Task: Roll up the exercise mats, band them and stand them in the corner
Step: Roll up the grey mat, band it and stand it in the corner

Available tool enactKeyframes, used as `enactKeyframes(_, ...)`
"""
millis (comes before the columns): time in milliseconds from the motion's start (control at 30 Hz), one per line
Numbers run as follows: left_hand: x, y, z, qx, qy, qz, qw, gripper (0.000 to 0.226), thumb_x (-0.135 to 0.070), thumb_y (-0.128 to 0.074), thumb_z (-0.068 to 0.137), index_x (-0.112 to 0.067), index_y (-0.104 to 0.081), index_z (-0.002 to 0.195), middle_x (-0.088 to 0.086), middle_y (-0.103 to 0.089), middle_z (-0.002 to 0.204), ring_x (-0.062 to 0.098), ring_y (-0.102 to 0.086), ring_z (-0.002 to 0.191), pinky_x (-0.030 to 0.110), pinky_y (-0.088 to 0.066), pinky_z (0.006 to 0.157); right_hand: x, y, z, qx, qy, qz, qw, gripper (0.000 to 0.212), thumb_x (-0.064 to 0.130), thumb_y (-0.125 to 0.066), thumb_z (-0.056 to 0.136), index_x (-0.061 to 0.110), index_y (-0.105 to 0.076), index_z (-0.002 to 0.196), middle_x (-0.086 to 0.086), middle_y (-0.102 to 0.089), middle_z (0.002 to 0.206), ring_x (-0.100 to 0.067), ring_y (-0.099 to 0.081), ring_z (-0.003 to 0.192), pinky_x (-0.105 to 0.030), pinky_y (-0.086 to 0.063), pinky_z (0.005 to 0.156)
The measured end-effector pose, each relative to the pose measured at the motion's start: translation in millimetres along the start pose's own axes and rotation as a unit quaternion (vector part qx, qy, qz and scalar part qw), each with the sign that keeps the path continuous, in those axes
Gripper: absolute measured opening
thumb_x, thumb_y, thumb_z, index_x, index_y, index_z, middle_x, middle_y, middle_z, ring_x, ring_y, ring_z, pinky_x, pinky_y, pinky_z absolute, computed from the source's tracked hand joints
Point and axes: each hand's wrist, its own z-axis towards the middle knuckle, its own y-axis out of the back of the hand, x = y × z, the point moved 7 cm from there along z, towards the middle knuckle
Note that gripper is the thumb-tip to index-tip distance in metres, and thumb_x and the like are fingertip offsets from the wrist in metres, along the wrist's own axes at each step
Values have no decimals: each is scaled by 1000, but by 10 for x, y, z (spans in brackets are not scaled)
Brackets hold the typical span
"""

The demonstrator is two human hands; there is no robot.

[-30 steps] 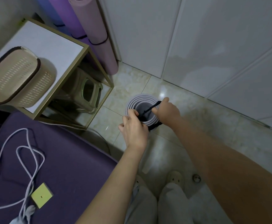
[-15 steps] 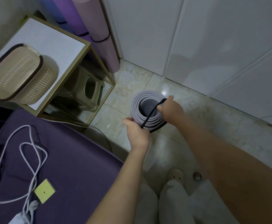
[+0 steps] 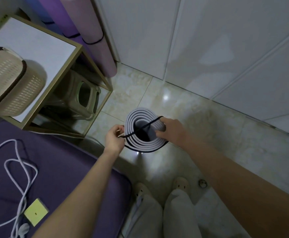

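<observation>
Stretching a black band across the open top of the rolled grey mat, the person works with both hands at the rim. The mat stands on end on the tiled floor, near the front corner of the side table and well short of the corner where the banded mats lean.

The left hand pinches the band's near end between thumb and curled fingers, just beside the roll's left edge. The right hand grips the opposite rim, its fingers hooked over the coils, with the band's far end running under them.

The mat is likely light, soft foam that wants to spring open, so it is best gripped around the outside with the coils squeezed together. The band looks elastic and thin, and it could snap off a fingertip. Pulling it down evenly on both sides would keep the roll from tipping.

Most of the roll is hidden, since only its top spiral shows from above. A dark line skirts the roll's near edge; I cannot tell if that is the band's other half or the mat's underside. How the right thumb sits is unclear. The leaning mats are cut off at the top of the view.
</observation>
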Motion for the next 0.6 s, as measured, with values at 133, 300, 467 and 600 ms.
enactKeyframes(133, -46, 74, 116, 48, -6, -12, 999, 46, 28, -37, 75, -15, -49, 86, 2, -52, 78, 24, -53, 79, 29, -45, 62, 53, 6, 22, -1, 26, -18, 999, 23, 21, -65, 83, 12, -43, 84, 6, -41, 63, -22, -47, 70, -27, -31, 55)
enactKeyframes(300, -466, 59, 149, 106, -155, 167, 968, 44, 14, -55, 78, -9, -56, 116, 3, -57, 105, 15, -54, 97, 24, -46, 79, 65, -26, 34, 0, 30, -40, 999, 25, 25, -64, 84, 11, -44, 88, 1, -45, 68, -23, -48, 71, -28, -32, 63)
enactKeyframes(467, -481, 66, 314, 110, -115, 150, 976, 34, 22, -46, 73, -8, -61, 72, 8, -61, 74, 25, -57, 79, 36, -49, 71, 23, -60, -61, 20, 55, -50, 997, 32, 27, -62, 88, 7, -52, 112, -1, -49, 86, -20, -48, 77, -29, -33, 66)
enactKeyframes(600, -440, -64, 406, 131, -53, 129, 981, 38, 22, -45, 74, -9, -60, 60, 8, -57, 63, 23, -53, 66, 22, -47, 56, -92, -44, -138, 24, 53, -53, 997, 38, 24, -62, 89, 4, -49, 119, -7, -51, 84, -27, -52, 76, -34, -37, 66)
